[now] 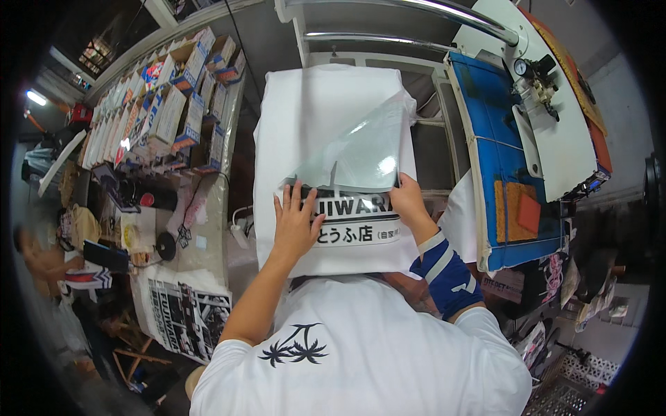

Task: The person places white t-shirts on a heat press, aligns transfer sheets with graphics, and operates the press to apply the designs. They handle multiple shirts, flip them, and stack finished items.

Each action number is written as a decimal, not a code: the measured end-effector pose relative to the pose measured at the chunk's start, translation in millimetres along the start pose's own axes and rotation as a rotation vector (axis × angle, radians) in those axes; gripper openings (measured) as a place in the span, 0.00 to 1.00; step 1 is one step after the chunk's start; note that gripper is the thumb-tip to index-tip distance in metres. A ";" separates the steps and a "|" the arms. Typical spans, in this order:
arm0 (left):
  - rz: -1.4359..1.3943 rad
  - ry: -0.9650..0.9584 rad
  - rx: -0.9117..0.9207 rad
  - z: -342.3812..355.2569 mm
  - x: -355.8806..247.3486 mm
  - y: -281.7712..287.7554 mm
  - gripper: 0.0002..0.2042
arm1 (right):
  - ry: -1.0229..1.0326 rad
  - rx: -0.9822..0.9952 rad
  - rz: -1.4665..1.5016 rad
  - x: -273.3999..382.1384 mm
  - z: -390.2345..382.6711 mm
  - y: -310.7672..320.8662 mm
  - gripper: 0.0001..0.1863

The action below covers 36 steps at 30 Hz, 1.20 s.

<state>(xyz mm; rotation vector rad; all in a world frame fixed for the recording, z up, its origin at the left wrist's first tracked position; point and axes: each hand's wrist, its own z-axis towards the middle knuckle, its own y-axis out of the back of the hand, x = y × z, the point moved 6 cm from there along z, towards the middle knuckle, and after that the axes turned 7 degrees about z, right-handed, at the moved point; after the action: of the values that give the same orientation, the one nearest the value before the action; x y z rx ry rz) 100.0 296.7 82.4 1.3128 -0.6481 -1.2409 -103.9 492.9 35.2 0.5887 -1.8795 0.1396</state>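
Observation:
A white T-shirt (333, 258) lies stretched over the platen in front of me, with black lettering (350, 206) printed on it. A clear, glossy transfer film (361, 152) is folded back toward the far side, forming a slanted sheet over the shirt. The film's near right edge is pinched between the fingers of my right hand (411, 201). My left hand (298, 222) lies flat with fingers spread on the shirt, beside the lettering's left end and just below the film's near edge. The folded film covers part of the print.
On the left, a long table (225, 139) bears rows of cardboard boxes (166, 111). Printed sheets (187, 312) hang at its near end. A metal bar (416, 10) crosses above the platen's far side. To the right stands a blue-topped board (479, 111) with an orange pad (515, 208).

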 end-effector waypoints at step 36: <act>-0.027 -0.191 -0.041 387.9 83.1 -102.8 0.08 | 0.811 -0.039 -1.034 173.1 273.0 -133.7 0.13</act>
<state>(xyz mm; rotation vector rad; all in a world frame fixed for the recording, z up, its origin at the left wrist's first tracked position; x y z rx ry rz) -260.1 104.0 48.3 1.1814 -0.7382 -1.4061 -319.8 219.0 62.4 1.1860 -0.6575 -0.3008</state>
